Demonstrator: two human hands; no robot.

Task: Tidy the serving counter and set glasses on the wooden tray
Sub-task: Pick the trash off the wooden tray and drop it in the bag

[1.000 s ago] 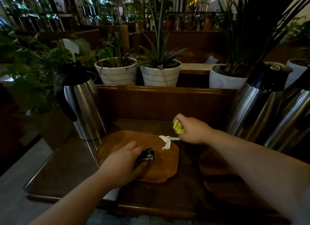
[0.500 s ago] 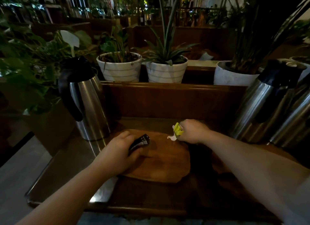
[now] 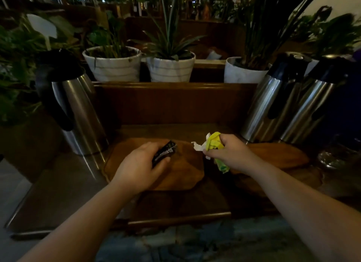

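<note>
A brown wooden tray (image 3: 187,174) lies in the middle of the dark counter. Over its left half my left hand (image 3: 138,166) grips a small shiny black packet (image 3: 165,152). Just right of the tray, my right hand (image 3: 230,152) is closed on crumpled yellow wrappers (image 3: 214,142) together with a scrap of white paper (image 3: 198,146) that sticks out to the left. A second wooden tray (image 3: 281,154) lies further right, partly behind my right forearm. At the far right edge something like a clear glass (image 3: 332,158) stands, dim and hard to make out.
A steel thermos jug (image 3: 78,113) with a black handle stands at the left, two more jugs (image 3: 289,105) at the right. A wooden back panel (image 3: 172,103) rises behind the counter, with white plant pots (image 3: 115,66) above it. The counter's front edge (image 3: 175,216) is near me.
My right hand picked the white paper scrap off the tray and now holds it with the yellow wrappers. My left hand lifted the black packet slightly and shifted toward the tray's back.
</note>
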